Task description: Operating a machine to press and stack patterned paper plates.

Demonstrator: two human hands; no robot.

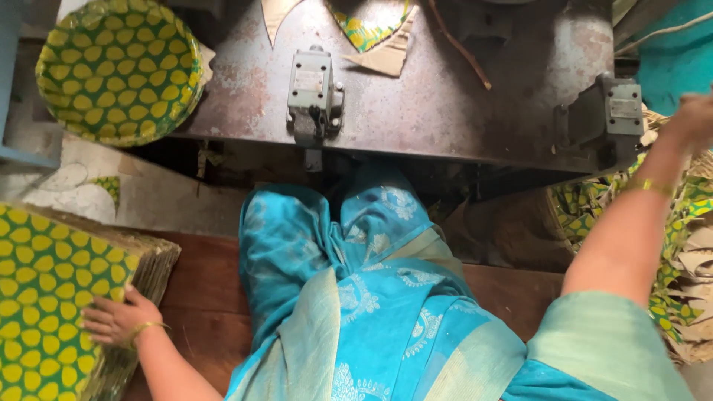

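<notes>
With formed plates point(119, 70) already stacked at upper left, your left hand point(111, 319) rests flat, fingers spread, on the uncut sheet stack point(52, 289) at lower left, while your right hand point(694, 115), its grip indiscernible, reaches over the scrap trimmings point(687, 245) at right.

Bare metal table point(460, 104) centre; switch box point(314, 93) perhaps obstructs.
</notes>
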